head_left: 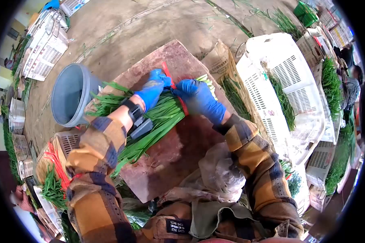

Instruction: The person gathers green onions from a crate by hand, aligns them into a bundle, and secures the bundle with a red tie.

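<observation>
A bunch of garlic chives (166, 111) lies across a reddish-brown board (158, 174), its pale cut ends pointing up to the right. Around the stalks runs a red tie strip (167, 71), with one end sticking up past the bunch. My left hand (153, 87), in a blue glove, is closed on the strip at the top of the bunch. Close beside it, my right hand (200, 100), also gloved in blue, has its fingers pinched on the strip. The fingertips are partly hidden. On my left wrist is a black watch-like device (138, 119).
A grey bucket (75, 97) stands left of the board. White plastic crates (288, 69) holding greens are at the right, beside a brown paper sack (221, 60). Red strips (56, 166) hang at lower left. A crumpled plastic bag (221, 174) lies near my body.
</observation>
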Motion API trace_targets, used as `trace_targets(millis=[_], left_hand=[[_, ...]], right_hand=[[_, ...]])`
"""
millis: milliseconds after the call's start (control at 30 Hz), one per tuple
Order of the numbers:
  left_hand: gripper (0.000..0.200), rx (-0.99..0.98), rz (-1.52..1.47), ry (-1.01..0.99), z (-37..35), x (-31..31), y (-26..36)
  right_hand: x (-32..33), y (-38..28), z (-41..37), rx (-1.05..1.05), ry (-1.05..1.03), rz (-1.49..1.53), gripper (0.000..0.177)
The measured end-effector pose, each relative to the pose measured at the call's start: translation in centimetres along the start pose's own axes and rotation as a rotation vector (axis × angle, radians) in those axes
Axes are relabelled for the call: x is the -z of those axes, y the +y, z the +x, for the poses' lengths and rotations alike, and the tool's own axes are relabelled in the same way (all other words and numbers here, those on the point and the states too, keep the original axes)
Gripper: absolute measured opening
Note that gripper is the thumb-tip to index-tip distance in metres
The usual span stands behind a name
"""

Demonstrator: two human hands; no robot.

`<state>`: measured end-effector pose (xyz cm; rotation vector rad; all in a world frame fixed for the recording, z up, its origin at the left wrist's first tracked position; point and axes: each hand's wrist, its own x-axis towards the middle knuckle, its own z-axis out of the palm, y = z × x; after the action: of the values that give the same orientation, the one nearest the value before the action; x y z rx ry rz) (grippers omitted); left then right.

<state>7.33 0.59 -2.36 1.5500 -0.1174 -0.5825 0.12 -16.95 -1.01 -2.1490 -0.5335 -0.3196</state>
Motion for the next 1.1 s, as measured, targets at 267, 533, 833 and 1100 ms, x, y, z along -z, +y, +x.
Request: trace_targets(millis=[267, 533, 833, 1100], left_hand=[[0.013, -0.058, 0.096, -0.058, 0.1, -1.5, -0.1], [0.015, -0.318, 0.526, 0.106, -3.0, -2.8, -0.5], [0.027, -0.382, 0.585, 0.015, -6.1, -4.1, 0.7], [0.03, -0.3, 0.448, -0.029, -6.6, -3.8, 1.1]], right_hand=[[0.1, -0.5, -0.5, 0.002, 0.115, 0.056, 0.02], [-0.7, -0.2, -1.0, -0.056, 0.306, 0.295, 0.016], [-0.4, -1.1, -1.4, -0.087, 0.318, 0.279, 0.016], [0.3, -1.9, -0.6, -0.105, 0.115, 0.304, 0.014]])
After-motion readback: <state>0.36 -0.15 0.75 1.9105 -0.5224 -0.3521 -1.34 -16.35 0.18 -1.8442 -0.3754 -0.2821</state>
